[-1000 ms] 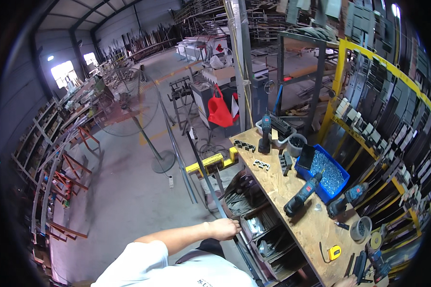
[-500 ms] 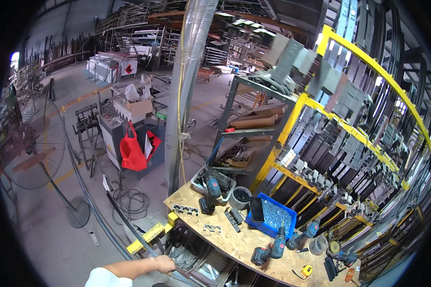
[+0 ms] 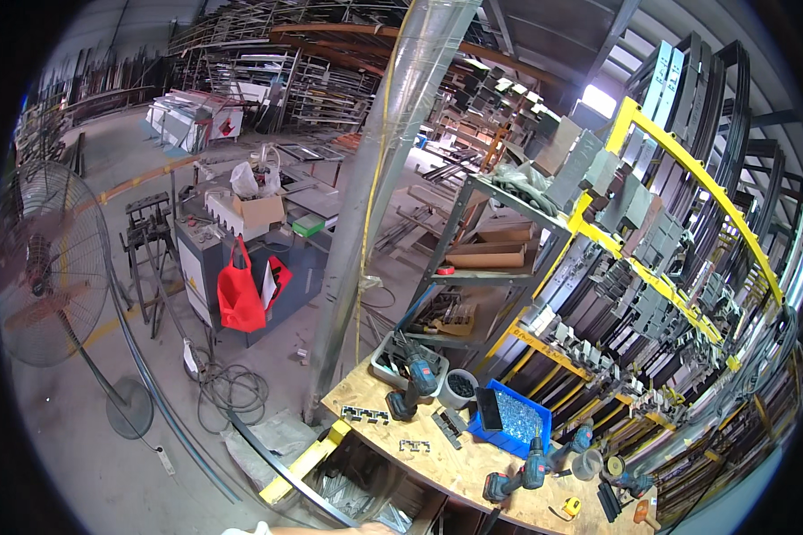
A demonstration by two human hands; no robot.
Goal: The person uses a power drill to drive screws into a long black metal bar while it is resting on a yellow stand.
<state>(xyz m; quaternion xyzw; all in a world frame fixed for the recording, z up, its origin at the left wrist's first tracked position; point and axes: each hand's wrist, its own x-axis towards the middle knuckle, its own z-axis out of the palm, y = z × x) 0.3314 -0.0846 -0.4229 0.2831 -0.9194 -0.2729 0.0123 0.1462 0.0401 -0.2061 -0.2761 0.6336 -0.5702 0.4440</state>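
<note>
My left forearm and hand show only as a thin sliver along the lower edge, with a bit of white sleeve; the fingers are mostly cut off. A long dark strip, bent by the lens, slants from the floor area down to this hand, which appears closed on its near end. It passes beside a yellow bar at the left end of the wooden workbench. My right hand is out of the picture.
On the bench are cordless drills, a blue bin of small metal fasteners, a phone, a tape measure and small profile pieces. A metal post, standing fan, coiled cable and yellow rack surround it.
My left hand and the dark strip have moved right and down in the picture, leaving the hand nearly out of it. The view has shifted, so the bench sits slightly lower and further right.
</note>
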